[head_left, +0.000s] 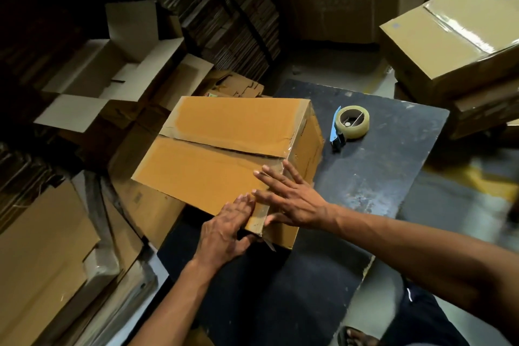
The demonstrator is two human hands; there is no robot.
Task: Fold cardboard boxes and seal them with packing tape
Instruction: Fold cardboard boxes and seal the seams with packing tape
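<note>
A brown cardboard box (213, 154) lies on a dark table (379, 177), its two top flaps closed with a seam running across. Clear tape covers the near corner and right edge of the box. My right hand (292, 199) lies flat with straight fingers on that near corner, pressing the tape down. My left hand (227, 230) presses against the same corner from the left side, fingers extended along the box edge. A roll of clear packing tape on a blue-handled dispenser (349, 123) rests on the table to the right of the box, apart from both hands.
Sealed, taped boxes (455, 45) are stacked at the right. An open white-lined box (112, 70) and flat cardboard sheets (42, 247) fill the left side. Stacks of flattened cardboard (213, 8) stand behind. A foot in a sandal (356, 337) shows at the bottom.
</note>
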